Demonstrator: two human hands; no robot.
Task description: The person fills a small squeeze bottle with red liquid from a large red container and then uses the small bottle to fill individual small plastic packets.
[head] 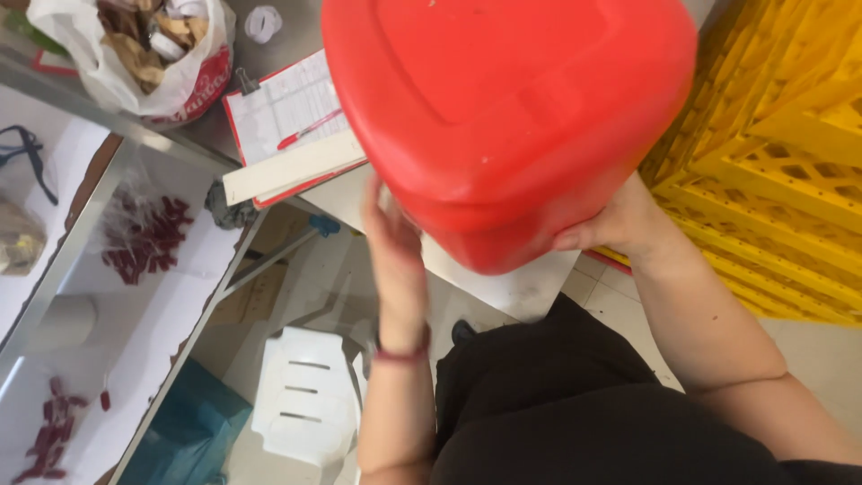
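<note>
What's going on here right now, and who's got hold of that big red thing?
A person is holding up a large red plastic container with both bare hands. The right hand cups its lower edge; the left hand is flat against its near side. Behind it on the metal table lie a red clipboard with a pen and a white plastic bag. Yellow crates are stacked to the right.

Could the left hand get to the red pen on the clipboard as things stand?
Probably yes. The left hand is open beside the red tub, and the pen lies uncovered on the clipboard, nothing between them.
</note>
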